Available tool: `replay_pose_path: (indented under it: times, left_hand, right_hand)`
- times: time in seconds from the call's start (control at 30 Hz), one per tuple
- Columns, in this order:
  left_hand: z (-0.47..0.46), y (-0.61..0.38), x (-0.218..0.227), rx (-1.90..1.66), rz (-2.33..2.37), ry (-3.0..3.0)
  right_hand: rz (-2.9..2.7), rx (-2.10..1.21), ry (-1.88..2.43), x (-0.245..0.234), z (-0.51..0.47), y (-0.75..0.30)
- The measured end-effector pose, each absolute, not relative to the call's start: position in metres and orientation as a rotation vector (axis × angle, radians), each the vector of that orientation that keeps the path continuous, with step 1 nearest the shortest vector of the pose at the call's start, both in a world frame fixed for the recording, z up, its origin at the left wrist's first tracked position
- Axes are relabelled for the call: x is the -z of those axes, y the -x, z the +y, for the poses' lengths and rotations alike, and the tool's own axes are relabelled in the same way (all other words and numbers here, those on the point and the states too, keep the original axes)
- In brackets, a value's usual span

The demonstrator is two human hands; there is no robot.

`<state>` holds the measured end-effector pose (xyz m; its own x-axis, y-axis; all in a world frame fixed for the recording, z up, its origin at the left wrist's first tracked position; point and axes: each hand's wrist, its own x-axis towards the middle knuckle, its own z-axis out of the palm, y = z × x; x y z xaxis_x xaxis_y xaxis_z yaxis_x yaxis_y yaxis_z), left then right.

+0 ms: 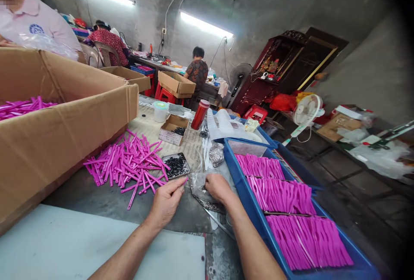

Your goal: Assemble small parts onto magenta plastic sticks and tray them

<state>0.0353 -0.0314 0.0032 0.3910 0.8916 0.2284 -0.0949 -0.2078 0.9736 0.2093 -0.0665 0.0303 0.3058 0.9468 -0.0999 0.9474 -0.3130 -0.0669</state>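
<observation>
My left hand (167,200) is closed in a pinch, with the tip of a magenta plastic stick (186,179) showing past its fingers. My right hand (218,188) is bent with fingertips together over a clear plastic bag (198,181); what they hold, if anything, is hidden. Left of my hands lies a loose heap of magenta sticks (126,161). Just beyond my left hand sits a small tray (186,168) of small black parts (174,166). A clump of small silvery parts (216,155) lies beyond my right hand.
A large cardboard box (64,142) with more sticks stands left. Right is a blue crate (271,245) with rows of magenta pieces (307,241). A small carton (171,135), white tub (161,112) and red flask (200,115) stand beyond. Other people sit farther back.
</observation>
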Motion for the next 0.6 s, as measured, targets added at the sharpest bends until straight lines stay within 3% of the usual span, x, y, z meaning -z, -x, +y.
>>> replay_pose_path:
  times: [0.43,0.6]
  left_hand:
    - [-0.03,-0.035,-0.003,-1.058,0.784,-1.543]
    - [-0.032,-0.035,-0.004,-1.047,0.775,-1.544]
  right_hand:
    - [2.183,-0.006,-2.772,-0.052,-0.098,-0.192]
    - [2.436,0.279,-2.687,-0.047,-0.122,-0.166]
